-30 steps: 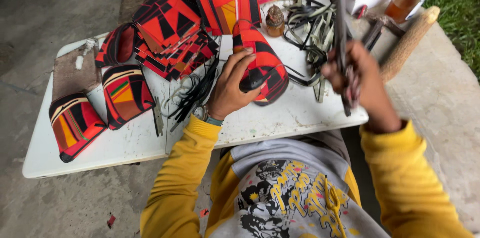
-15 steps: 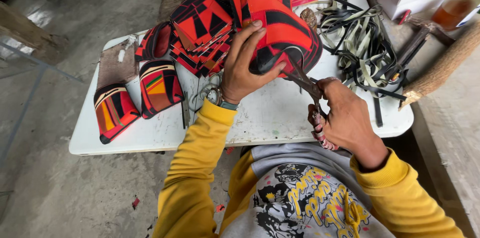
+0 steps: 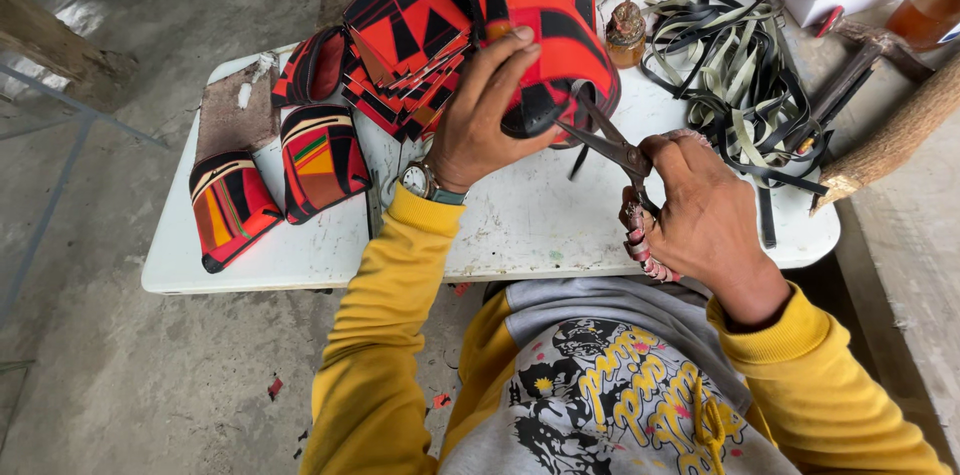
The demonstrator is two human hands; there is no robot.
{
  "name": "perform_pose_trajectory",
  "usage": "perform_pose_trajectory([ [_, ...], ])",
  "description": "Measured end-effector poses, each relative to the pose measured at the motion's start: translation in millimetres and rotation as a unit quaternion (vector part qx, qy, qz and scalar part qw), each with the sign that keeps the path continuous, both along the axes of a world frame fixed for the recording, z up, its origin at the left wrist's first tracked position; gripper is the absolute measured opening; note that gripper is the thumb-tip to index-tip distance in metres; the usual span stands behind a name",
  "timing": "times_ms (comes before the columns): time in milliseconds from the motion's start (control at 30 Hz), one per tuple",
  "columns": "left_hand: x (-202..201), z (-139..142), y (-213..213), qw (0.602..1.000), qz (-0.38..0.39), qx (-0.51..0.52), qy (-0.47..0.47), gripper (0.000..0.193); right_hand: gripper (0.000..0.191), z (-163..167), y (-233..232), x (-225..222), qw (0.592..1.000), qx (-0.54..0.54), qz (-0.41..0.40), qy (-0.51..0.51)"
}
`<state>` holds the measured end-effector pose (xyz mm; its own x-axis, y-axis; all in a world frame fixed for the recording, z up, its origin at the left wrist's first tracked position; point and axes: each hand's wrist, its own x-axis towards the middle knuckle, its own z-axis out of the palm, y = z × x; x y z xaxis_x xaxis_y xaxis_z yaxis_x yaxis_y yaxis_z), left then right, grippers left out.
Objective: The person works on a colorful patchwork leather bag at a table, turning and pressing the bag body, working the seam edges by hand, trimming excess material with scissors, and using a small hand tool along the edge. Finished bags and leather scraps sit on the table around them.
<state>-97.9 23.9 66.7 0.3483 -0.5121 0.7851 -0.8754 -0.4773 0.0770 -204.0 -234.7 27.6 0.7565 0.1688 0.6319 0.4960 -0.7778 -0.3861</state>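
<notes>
My left hand [image 3: 482, 110] grips a curved red-and-black patterned fabric piece [image 3: 545, 30] and holds it up over the white table [image 3: 520, 225]. My right hand [image 3: 700, 215] holds a pair of scissors [image 3: 612, 143] by wrapped handles. The open blades reach the lower edge of the fabric piece. A watch sits on my left wrist, and both sleeves are yellow.
A stack of similar red-and-black pieces [image 3: 405, 45] lies behind my left hand. Two striped pieces [image 3: 270, 185] rest at the table's left end beside a brown board [image 3: 235, 115]. A tangle of black and pale straps [image 3: 740, 75], a small brown jar [image 3: 627, 33] and a wooden log [image 3: 895, 135] lie to the right.
My left hand lifted the fabric piece off the table toward me. My right hand brought the scissors down from the right and in to the piece's lower edge.
</notes>
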Motion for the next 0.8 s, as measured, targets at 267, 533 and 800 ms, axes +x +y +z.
perform_pose_trajectory([
  [267, -3, -18, -14, 0.997, 0.045, -0.059, 0.026, 0.081, 0.040, -4, 4, -4, 1.000, 0.004, -0.010, 0.001],
  [533, -2, -24, -14, 0.995, 0.066, -0.050, -0.047, 0.079, 0.036, -6, 7, -11, 1.000, 0.012, 0.000, 0.004],
  [800, -4, -24, -1, 0.989, 0.067, -0.016, -0.128, 0.068, 0.040, -16, 7, -15, 1.000, -0.007, 0.014, -0.021],
])
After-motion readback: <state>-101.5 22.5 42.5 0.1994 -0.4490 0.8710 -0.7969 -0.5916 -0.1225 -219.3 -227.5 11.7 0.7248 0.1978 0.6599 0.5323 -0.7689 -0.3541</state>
